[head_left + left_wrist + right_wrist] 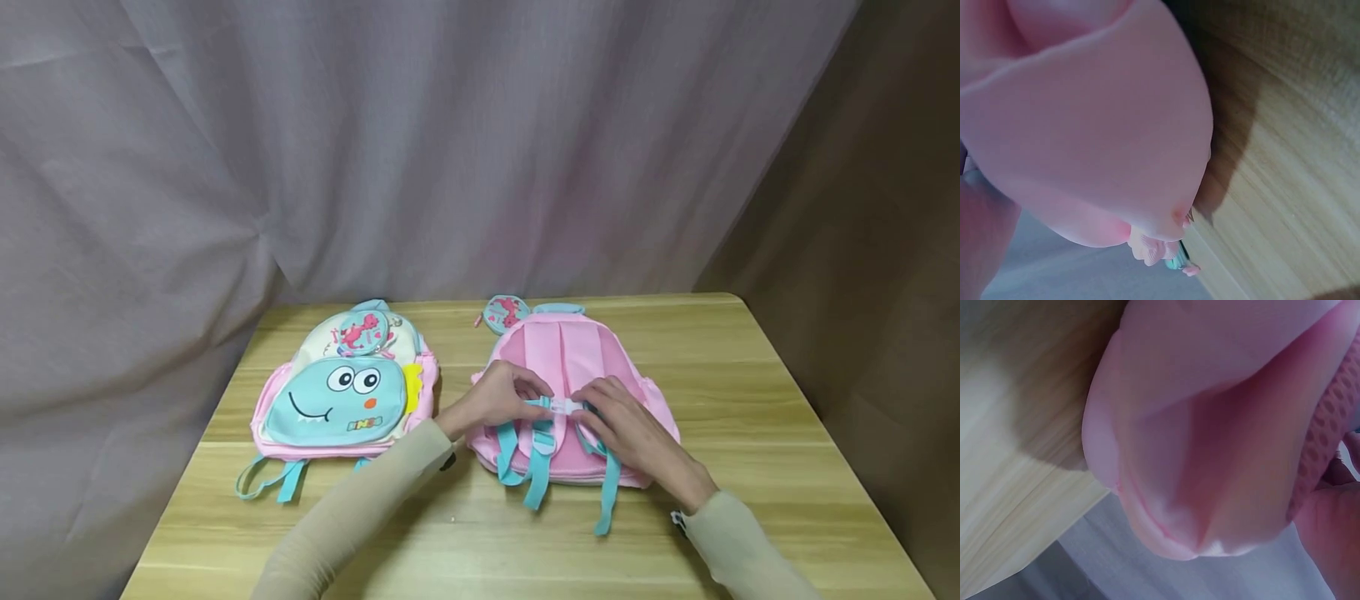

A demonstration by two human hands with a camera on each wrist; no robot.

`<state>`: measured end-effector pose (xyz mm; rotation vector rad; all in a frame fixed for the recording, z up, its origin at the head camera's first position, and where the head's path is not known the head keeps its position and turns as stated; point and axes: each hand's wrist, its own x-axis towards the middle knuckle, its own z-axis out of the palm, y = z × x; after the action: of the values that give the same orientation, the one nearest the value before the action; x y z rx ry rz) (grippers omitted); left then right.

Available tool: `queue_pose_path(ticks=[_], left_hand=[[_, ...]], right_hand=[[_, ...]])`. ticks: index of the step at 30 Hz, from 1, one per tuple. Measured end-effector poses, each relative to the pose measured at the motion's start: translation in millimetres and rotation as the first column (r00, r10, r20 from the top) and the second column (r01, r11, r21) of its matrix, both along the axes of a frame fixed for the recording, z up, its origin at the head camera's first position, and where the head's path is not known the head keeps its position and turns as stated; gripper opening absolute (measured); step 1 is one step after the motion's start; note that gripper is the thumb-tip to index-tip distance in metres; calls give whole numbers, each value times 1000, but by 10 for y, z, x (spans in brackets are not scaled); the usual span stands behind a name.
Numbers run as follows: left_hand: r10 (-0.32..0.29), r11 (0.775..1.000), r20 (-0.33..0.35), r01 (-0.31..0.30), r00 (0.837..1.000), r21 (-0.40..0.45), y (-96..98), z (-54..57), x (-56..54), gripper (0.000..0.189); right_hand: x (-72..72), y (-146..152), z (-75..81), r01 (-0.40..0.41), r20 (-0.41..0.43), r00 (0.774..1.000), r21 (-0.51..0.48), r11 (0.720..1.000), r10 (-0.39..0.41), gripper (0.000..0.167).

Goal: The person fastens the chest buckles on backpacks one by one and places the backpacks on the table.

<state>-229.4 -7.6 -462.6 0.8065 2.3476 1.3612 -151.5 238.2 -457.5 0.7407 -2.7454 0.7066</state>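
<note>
A pink backpack [558, 333] lies with its shoulder straps facing up. Above the straps, my left hand [504, 393] and right hand [626, 421] meet at a pale clear plastic buckle [564, 406]. Thumb and fingers of the left hand pinch its left end, where a turquoise strap [537, 479] hangs down. The right hand pinches the right end, and another turquoise strap [609, 492] trails below it. Whether the two buckle halves are fully joined cannot be made out. In both wrist views the pink side of the bag fills much of the picture, hiding the buckle.
To the left lies a second backpack [337, 400], front up, with a cartoon face and a round turquoise pouch [362, 332]. A similar round pouch [506, 314] sits by the pink bag's top. Behind the wooden table [750, 433] hangs a grey curtain [480, 150].
</note>
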Motion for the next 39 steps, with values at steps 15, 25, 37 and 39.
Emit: queue_pose_path(ticks=[15,25,37,39], left_hand=[[-9,1000,-18,9,1000,23,21,21,-10,24],[5,1000,-23,-5,1000,-1,38,40,-4,24],[27,1000,-44,-27,999,15,51,6,48,25],[26,999,-36,-25,999,23,59,3,51,25]], right_hand=[[-31,-33,34,-9,25,1000,-10,1000,10,19],[-35,-52,62,-23,44,999,24,999,21,21],[-25,-100,63,6,54,999,22,1000,-7,22],[-25,-102,58,-3,46,999,23,1000,2,20]])
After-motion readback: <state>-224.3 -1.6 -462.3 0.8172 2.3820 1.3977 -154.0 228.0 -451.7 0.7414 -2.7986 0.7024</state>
